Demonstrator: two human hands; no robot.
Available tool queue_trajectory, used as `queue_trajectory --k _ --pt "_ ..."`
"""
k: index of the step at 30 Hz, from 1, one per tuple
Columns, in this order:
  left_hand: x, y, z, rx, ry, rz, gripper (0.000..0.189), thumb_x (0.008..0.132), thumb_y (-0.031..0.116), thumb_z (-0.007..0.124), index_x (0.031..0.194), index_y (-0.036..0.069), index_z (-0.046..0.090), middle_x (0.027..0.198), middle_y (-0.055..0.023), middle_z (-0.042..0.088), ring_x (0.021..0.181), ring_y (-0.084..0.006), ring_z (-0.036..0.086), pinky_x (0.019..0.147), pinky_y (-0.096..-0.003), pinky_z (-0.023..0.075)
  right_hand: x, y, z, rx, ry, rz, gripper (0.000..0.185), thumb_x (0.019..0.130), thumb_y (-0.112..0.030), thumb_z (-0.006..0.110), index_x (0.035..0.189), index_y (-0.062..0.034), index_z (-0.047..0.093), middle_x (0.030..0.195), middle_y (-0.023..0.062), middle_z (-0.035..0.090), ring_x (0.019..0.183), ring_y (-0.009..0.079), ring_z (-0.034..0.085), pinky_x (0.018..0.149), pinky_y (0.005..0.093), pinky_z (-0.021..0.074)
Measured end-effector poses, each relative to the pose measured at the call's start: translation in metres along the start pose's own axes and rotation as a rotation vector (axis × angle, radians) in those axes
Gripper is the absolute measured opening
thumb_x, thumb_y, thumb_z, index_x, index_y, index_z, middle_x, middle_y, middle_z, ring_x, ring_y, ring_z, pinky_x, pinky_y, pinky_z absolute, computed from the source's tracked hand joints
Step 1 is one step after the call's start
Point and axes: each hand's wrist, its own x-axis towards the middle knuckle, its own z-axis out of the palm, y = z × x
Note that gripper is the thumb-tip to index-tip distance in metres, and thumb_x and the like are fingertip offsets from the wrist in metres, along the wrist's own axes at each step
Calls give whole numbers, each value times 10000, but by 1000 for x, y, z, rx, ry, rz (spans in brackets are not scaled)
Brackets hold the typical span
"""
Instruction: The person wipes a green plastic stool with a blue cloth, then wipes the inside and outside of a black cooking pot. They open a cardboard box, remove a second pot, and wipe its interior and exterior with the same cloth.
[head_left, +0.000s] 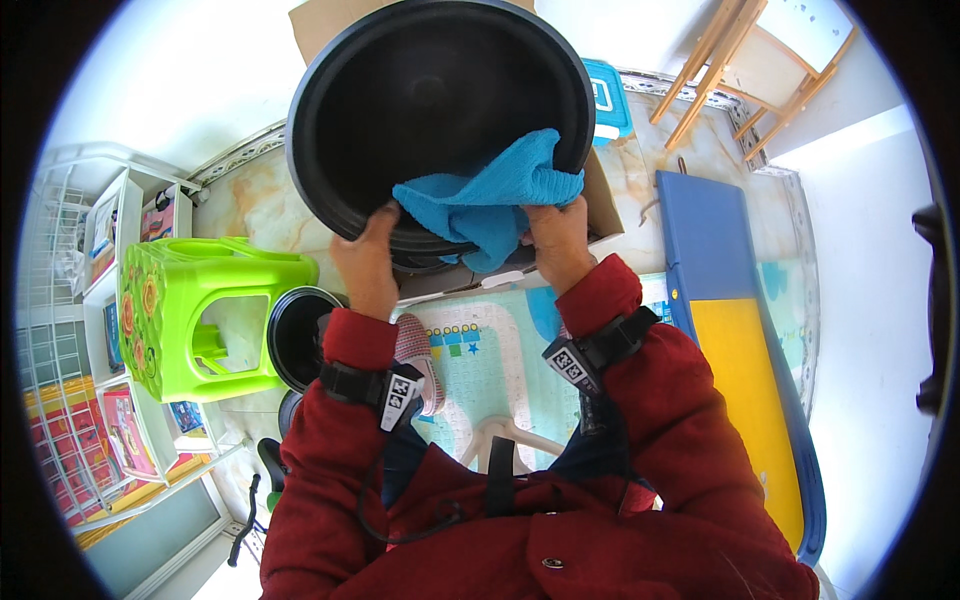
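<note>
A large round black pan (420, 97) is held up in front of me, its dark inside facing me. My left hand (367, 262) grips the near left part of its rim, thumb over the edge. In my right hand (559, 236) is a blue terry cloth (487, 191), draped over the near right rim and partly inside the pan. Whether my right fingers also hold the rim is hidden by the cloth. Under the pan stands an open cardboard box (604, 199), with more dark, rounded ware partly visible inside it.
Left of me, a green plastic stool (217, 322) lies on its side beside a black pot (300, 337) on the floor. A white shelf (135, 225) stands farther left. To the right are a blue-and-yellow folded panel (709, 240), a teal lidded box (609, 101) and a wooden easel (750, 67).
</note>
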Motion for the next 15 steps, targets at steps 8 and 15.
queue_trajectory --k 8,15 --pt "-5 -4 6 -285 -135 -368 263 731 58 620 983 -11 591 875 -64 619 742 -164 593 632 -258 482 -2 1 5 -20 -2 265 533 799 -242 702 1252 -79 475 1285 173 468 1165 388 458 915 562 407" --pt "-2 0 -13 -38 -146 -330 280 699 22 613 971 -42 596 856 -92 638 754 -174 600 673 -271 481 18 -11 -13 -276 95 0 468 790 -213 708 1182 -25 534 1112 163 598 999 314 580 828 437 488"
